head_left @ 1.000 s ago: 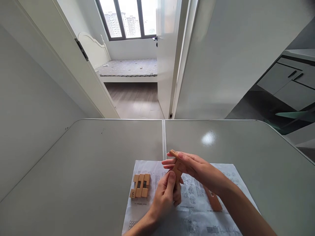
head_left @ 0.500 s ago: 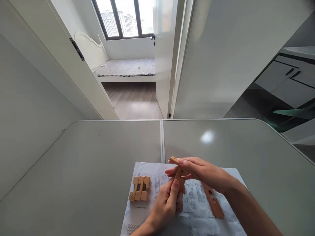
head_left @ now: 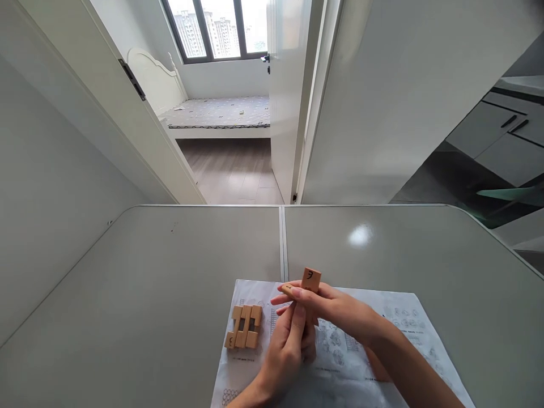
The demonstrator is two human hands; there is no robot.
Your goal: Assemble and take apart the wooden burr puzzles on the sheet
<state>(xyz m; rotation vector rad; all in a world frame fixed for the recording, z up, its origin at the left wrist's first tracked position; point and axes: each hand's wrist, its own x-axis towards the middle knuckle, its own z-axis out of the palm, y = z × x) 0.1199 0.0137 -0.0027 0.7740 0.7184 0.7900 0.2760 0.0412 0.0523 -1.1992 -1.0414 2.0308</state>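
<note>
My left hand (head_left: pixel 285 345) is closed around a wooden puzzle piece, mostly hidden by the fingers. Above and against it, my right hand (head_left: pixel 335 306) pinches a light wooden puzzle piece (head_left: pixel 287 289) with a dark mark on its end. Behind the right fingers a wooden block end (head_left: pixel 311 277) bearing a "3"-like mark sticks up; how it joins the held pieces is hidden. To the left, several notched wooden pieces (head_left: pixel 243 327) lie side by side on a printed sheet (head_left: pixel 340 391). Partly covered by my right forearm, a reddish-brown wooden piece (head_left: pixel 376 365) rests on the sheet.
The grey table (head_left: pixel 127 294) has a seam strip (head_left: pixel 283 238) down its middle. Past its far edge stand an open door (head_left: pixel 287 113) and a bed (head_left: pixel 221 113). White cabinets (head_left: pixel 488 133) are at the far right.
My right hand has shifted down and left over the left hand. The block end with the "3"-like mark now shows upright. My right forearm covers more of the reddish-brown piece.
</note>
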